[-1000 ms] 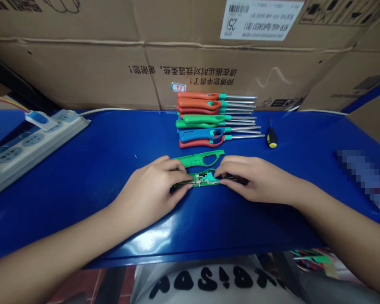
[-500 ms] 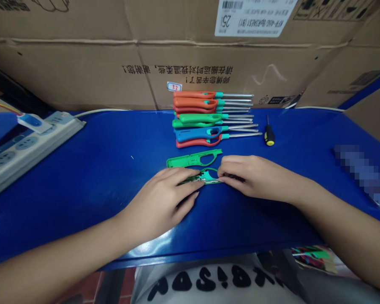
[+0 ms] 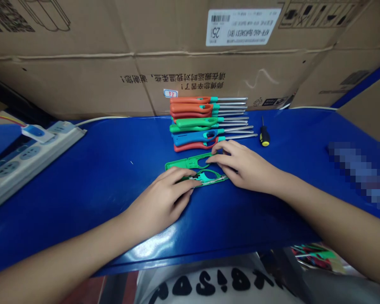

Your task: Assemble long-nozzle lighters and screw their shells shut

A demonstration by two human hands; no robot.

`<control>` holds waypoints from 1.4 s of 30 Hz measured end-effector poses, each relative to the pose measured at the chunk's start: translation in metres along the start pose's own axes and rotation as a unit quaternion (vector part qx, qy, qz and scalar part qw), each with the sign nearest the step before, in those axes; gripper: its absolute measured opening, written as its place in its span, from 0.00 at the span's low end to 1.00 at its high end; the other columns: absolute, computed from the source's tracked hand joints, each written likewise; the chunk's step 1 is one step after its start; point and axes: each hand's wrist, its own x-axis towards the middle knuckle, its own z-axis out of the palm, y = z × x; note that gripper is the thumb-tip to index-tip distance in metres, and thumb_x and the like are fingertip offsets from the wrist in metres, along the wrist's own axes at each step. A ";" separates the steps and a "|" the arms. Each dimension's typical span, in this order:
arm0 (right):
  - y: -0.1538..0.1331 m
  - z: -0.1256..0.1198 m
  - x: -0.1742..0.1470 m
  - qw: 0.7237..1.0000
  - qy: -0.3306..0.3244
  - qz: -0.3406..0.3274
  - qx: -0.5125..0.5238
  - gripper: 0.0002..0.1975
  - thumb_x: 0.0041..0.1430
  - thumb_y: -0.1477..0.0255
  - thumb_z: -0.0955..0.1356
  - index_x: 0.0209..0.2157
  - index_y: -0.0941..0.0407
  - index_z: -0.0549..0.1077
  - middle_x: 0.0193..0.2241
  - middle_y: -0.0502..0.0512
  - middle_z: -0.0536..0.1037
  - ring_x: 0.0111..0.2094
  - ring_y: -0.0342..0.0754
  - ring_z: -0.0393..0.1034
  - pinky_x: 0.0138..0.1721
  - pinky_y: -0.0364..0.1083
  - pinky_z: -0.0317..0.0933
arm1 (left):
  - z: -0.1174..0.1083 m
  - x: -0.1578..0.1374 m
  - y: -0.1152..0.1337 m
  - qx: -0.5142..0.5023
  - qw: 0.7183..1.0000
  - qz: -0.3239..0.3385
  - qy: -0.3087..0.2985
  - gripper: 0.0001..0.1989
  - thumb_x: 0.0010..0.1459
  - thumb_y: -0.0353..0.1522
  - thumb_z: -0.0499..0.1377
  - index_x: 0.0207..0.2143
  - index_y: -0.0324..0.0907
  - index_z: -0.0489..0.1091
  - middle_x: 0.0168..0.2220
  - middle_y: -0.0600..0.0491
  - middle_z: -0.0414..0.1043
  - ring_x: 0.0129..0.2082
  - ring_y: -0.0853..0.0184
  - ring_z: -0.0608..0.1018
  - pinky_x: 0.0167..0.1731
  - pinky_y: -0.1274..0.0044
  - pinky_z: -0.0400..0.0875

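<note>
A green lighter casing half [image 3: 213,182] lies on the blue table, its inside facing up, with a turquoise trigger [image 3: 204,177] and thin wire in it. My left hand [image 3: 171,192] grips its left end between thumb and fingers, hiding that part. Just behind lies a second green casing half [image 3: 185,163], also inside up. My right hand [image 3: 237,164] hovers over the right end of this second half, fingers apart and the tips at its loop; whether they touch it is hard to tell. The right thumb is near the front half's tip.
Several assembled long-necked lighters [image 3: 194,137] in orange, green, blue and red are lined up behind. A black and yellow screwdriver [image 3: 264,137] lies to their right. At left is a power strip [image 3: 28,156] with a plug; a cardboard box [image 3: 91,84] stands along the back.
My right hand has left the right end of the front casing half and moved back and left to the rear one, its fingers spreading. My left hand keeps its grip.
</note>
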 end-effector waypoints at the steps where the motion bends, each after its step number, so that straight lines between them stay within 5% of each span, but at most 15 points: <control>1: 0.002 0.002 0.001 1.000 0.006 0.007 0.014 0.14 0.66 0.77 0.62 0.48 0.56 0.75 0.50 0.63 0.71 0.52 0.56 0.66 0.52 0.56 0.64 | 0.000 0.000 0.000 -0.003 1.000 0.001 0.000 0.16 0.68 0.26 0.53 0.55 0.43 0.74 0.53 0.44 0.73 0.55 0.57 0.74 0.55 0.60 0.72; 6: 0.004 0.004 0.002 0.993 0.028 0.062 0.092 0.03 0.63 0.75 0.67 0.39 0.55 0.72 0.48 0.61 0.70 0.53 0.55 0.65 0.56 0.55 0.62 | 0.000 0.000 0.000 -0.004 1.000 0.009 -0.002 0.17 0.67 0.25 0.53 0.55 0.42 0.73 0.54 0.44 0.72 0.55 0.58 0.72 0.56 0.62 0.72; 15: 0.001 -0.002 0.003 0.972 0.076 0.149 0.166 0.04 0.66 0.69 0.66 0.38 0.55 0.69 0.33 0.52 0.75 0.31 0.45 0.70 0.35 0.45 0.65 | -0.002 0.001 0.001 -0.008 1.000 0.012 -0.003 0.16 0.67 0.26 0.54 0.55 0.41 0.73 0.55 0.43 0.71 0.55 0.57 0.73 0.55 0.60 0.72; 20: -0.004 0.001 0.005 0.906 0.120 0.234 0.330 0.09 0.65 0.64 0.68 0.36 0.55 0.71 0.29 0.51 0.73 0.26 0.43 0.68 0.27 0.43 0.67 | -0.009 0.003 0.002 0.001 0.998 0.028 0.060 0.13 0.67 0.26 0.55 0.51 0.43 0.74 0.54 0.45 0.74 0.54 0.59 0.74 0.54 0.63 0.72; 26: -0.015 -0.006 0.008 0.845 0.055 0.270 0.457 0.12 0.61 0.62 0.69 0.39 0.56 0.75 0.27 0.50 0.74 0.24 0.42 0.69 0.26 0.44 0.69 | -0.021 0.005 -0.002 0.110 0.987 0.032 0.116 0.16 0.66 0.30 0.60 0.56 0.43 0.71 0.54 0.45 0.75 0.54 0.55 0.74 0.54 0.60 0.69; 33: -0.014 -0.003 0.003 0.967 0.038 0.100 0.231 0.18 0.61 0.64 0.72 0.51 0.55 0.74 0.42 0.56 0.78 0.43 0.50 0.73 0.46 0.50 0.68 | -0.022 0.005 -0.001 0.050 0.995 0.007 0.085 0.13 0.64 0.31 0.62 0.51 0.40 0.73 0.45 0.48 0.78 0.43 0.62 0.78 0.45 0.70 0.75; 42: -0.009 0.000 0.004 0.989 -0.013 0.021 0.143 0.15 0.64 0.62 0.70 0.49 0.53 0.72 0.46 0.58 0.76 0.48 0.53 0.68 0.50 0.53 0.61 | -0.022 0.003 -0.006 0.027 0.999 -0.041 0.004 0.15 0.63 0.34 0.64 0.52 0.42 0.74 0.46 0.48 0.78 0.45 0.59 0.79 0.47 0.66 0.75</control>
